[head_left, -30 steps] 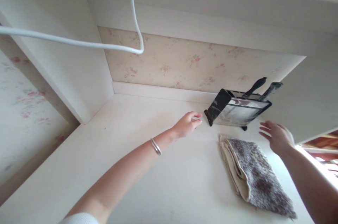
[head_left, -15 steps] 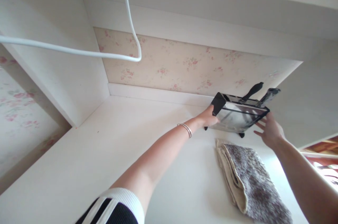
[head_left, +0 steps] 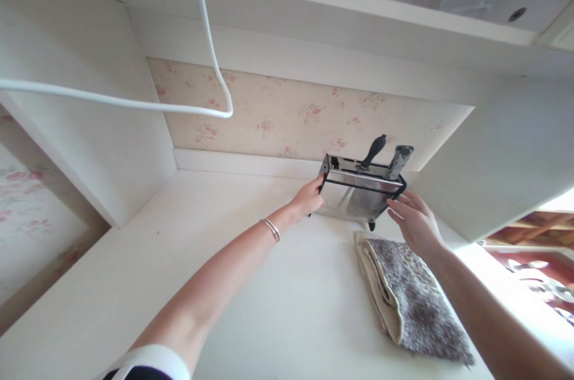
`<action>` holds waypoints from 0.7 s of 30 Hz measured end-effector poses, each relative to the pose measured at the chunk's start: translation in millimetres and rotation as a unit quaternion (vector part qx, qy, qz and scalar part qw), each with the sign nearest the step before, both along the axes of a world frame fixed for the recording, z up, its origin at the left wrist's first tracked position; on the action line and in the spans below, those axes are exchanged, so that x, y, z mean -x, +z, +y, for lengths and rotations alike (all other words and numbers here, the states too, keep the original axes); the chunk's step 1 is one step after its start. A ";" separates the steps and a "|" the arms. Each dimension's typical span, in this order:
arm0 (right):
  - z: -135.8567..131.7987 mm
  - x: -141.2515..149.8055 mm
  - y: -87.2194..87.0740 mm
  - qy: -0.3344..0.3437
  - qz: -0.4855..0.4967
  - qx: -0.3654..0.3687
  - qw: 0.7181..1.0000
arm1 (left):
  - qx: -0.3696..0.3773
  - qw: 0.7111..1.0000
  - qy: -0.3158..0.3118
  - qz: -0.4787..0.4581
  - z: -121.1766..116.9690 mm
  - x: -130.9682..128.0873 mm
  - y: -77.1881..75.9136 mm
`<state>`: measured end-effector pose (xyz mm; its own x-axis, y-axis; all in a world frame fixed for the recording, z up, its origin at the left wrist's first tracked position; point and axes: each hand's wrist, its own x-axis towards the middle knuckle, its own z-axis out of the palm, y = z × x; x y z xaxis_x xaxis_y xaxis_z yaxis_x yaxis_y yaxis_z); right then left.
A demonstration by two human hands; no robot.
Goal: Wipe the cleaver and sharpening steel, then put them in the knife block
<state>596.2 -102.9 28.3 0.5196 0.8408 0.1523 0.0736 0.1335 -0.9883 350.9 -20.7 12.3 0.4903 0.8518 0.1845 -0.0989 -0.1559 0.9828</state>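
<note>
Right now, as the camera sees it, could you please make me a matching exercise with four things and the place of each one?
Things:
1. left hand
2. white cable
3. right hand
4. folded cloth

Places:
A. at the right end of the knife holder
B. on the white surface, nearer the camera than the holder
C. at the left end of the holder
D. partly in front of the flowered wallpaper

Pairs: 1-C, 2-D, 3-A, 4-B

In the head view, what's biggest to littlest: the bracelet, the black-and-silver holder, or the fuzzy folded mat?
1. Fuzzy folded mat
2. Black-and-silver holder
3. Bracelet
</note>
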 end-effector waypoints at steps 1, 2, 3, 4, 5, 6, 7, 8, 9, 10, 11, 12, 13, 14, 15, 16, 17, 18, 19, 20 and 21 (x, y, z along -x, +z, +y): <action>-0.5 8.5 3.4 0.011 -0.008 -0.004 1.000 | -0.005 1.000 -0.008 -0.018 -3.1 11.8 2.3; -0.6 16.8 6.9 0.023 -0.016 -0.006 1.000 | -0.009 0.999 -0.015 -0.030 -6.3 24.0 5.0; -0.5 25.1 10.1 0.036 -0.023 -0.009 0.999 | -0.009 0.999 -0.018 -0.037 -9.9 36.5 7.7; -0.4 33.4 13.0 0.051 -0.028 -0.010 0.998 | -0.005 0.999 -0.014 -0.038 -14.0 49.1 10.6; -0.4 42.0 15.2 0.068 -0.031 -0.011 0.997 | -0.002 0.999 -0.010 -0.036 -18.7 61.8 13.5; -0.9 50.9 16.7 0.084 -0.033 -0.012 0.996 | 0.001 0.999 -0.003 -0.034 -23.9 74.3 16.2; -1.8 60.2 17.7 0.098 -0.037 -0.012 0.994 | 0.003 0.999 0.004 -0.033 -29.6 86.7 18.7; -3.4 70.0 18.0 0.110 -0.042 -0.013 0.993 | 0.005 0.999 0.012 -0.032 -35.7 98.8 20.9; -5.5 80.3 18.0 0.121 -0.049 -0.013 0.991 | 0.006 0.999 0.021 -0.033 -42.0 110.6 22.9; -8.2 90.8 17.7 0.134 -0.054 -0.012 0.989 | 0.007 0.999 0.029 -0.033 -48.3 122.0 24.5; -11.2 101.5 17.4 0.149 -0.057 -0.011 0.987 | 0.008 0.999 0.035 -0.032 -54.3 133.0 25.8; -14.4 112.1 17.1 0.168 -0.057 -0.011 0.984 | 0.010 0.999 0.039 -0.029 -59.9 143.5 26.7; -17.8 122.3 17.0 0.186 -0.053 -0.011 0.981 | 0.013 0.999 0.041 -0.023 -65.1 153.5 27.2; -21.0 131.9 16.9 0.202 -0.048 -0.011 0.978 | 0.017 0.999 0.043 -0.016 -69.7 162.7 27.3; -24.1 140.7 17.0 0.215 -0.043 -0.011 0.976 | 0.023 0.999 0.049 -0.008 -73.8 171.2 26.8; -26.9 148.6 16.9 0.226 -0.039 -0.010 0.973 | 0.031 0.998 0.059 0.001 -77.4 178.8 26.0; -29.4 155.3 16.7 0.237 -0.036 -0.007 0.971 | 0.041 0.997 0.072 0.009 -80.5 185.4 24.8; -31.5 161.0 16.1 0.249 -0.035 -0.004 0.968 | 0.050 0.995 0.084 0.016 -83.2 191.0 23.4; -33.1 165.4 15.3 0.260 -0.035 -0.001 0.965 | 0.056 0.994 0.094 0.020 -85.5 195.6 22.1; -34.2 168.7 14.2 0.270 -0.036 0.001 0.962 | 0.059 0.993 0.099 0.023 -87.4 199.3 21.2; -34.8 170.8 13.0 0.274 -0.038 0.003 0.961 | 0.057 0.993 0.102 0.028 -88.9 202.3 20.8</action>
